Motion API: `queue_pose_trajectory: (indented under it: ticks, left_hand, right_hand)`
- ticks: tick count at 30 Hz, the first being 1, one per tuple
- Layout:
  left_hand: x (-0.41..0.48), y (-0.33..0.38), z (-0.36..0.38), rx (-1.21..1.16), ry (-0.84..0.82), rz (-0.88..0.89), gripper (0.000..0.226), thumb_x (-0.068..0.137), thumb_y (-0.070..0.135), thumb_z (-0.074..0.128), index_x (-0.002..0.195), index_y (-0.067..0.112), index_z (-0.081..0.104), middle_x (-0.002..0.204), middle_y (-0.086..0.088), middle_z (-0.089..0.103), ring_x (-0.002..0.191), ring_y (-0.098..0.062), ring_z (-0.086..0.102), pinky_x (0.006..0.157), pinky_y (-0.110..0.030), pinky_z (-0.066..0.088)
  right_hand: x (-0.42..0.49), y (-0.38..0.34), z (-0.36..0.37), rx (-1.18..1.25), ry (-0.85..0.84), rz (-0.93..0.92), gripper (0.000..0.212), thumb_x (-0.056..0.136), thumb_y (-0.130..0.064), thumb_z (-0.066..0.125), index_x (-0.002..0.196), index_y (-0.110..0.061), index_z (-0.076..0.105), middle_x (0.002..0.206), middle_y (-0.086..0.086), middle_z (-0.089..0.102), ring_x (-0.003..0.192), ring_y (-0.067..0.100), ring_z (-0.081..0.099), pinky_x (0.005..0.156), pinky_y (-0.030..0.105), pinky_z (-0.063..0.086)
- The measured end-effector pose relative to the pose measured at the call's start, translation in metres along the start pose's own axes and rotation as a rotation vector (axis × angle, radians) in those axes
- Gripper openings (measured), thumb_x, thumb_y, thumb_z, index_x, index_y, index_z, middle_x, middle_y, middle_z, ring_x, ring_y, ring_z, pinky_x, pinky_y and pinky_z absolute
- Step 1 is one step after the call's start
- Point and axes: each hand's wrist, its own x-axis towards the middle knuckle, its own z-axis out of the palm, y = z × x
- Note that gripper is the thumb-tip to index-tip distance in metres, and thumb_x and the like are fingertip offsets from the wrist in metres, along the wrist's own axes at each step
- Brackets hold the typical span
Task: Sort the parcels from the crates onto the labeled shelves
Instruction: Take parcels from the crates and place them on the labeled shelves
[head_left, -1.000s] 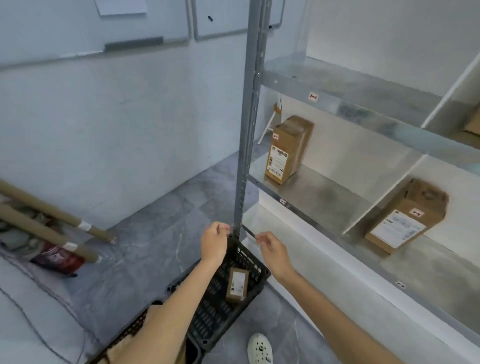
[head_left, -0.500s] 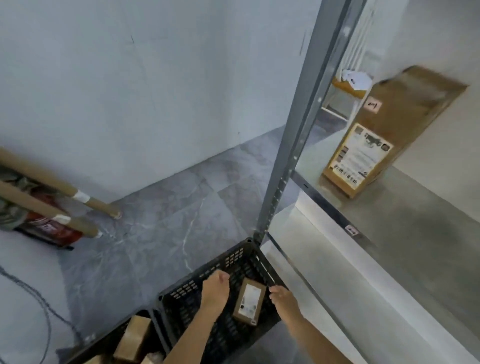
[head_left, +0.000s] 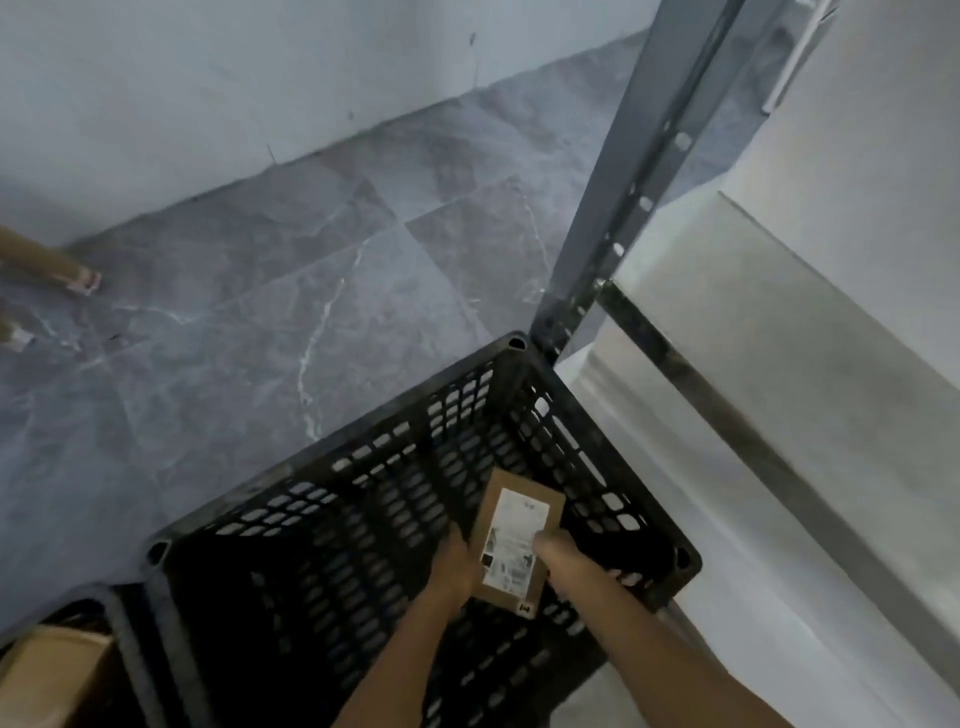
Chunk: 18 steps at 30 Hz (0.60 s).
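Left hand (head_left: 453, 569) and right hand (head_left: 563, 558) grasp a flat cardboard parcel (head_left: 517, 540), white-labelled, in a black lattice crate (head_left: 395, 447).

Left hand (head_left: 457, 565), right hand (head_left: 567, 561) on parcel (head_left: 519, 522)

**A bare storeroom for sorting parcels**

This is a plain stock room, not a home or an office. A grey metal post (head_left: 618, 208) punched with rows of holes carries a dull steel shelf (head_left: 831, 389), the kind used for warehouse racking. A black plastic crate (head_left: 337, 447) with lattice walls stands on the floor (head_left: 260, 338) of grey marbled tiles, against the foot of the post. In it is a brown cardboard parcel (head_left: 519, 540) with a printed shipping label. A second crate (head_left: 124, 613) beside it holds another cardboard box (head_left: 52, 670). The wall (head_left: 208, 78) is unpainted-looking white, and a cardboard tube (head_left: 41, 260) lies along its foot.
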Motion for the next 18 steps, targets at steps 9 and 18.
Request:
queue_pose_trajectory:
  ticks: [9,18]
  left_hand:
    - [-0.091,0.05,-0.042,-0.293,0.047,-0.123,0.045,0.081,0.014,0.067,0.118,0.012,0.042,0.112,-0.007,0.059,0.097,-0.02,0.06,0.082,-0.031,0.053]
    - [-0.355,0.213,-0.149,-0.363,0.147,0.006,0.028,0.089,0.014,0.058,0.114,0.01,0.047,0.109,-0.009,0.062,0.085,-0.015,0.057,0.062,-0.026,0.045]
  right_hand:
    - [-0.055,-0.005,0.012,-0.091,0.068,-0.236,0.031,0.092,0.002,0.037,0.122,-0.007,0.038,0.116,0.014,0.057,0.093,0.025,0.06,0.067,0.033,0.056]
    - [-0.344,-0.078,-0.068,-0.054,-0.103,-0.531,0.021,0.093,-0.022,0.054,0.111,-0.019,0.043,0.103,0.006,0.061,0.086,0.015,0.058,0.064,0.026,0.043]
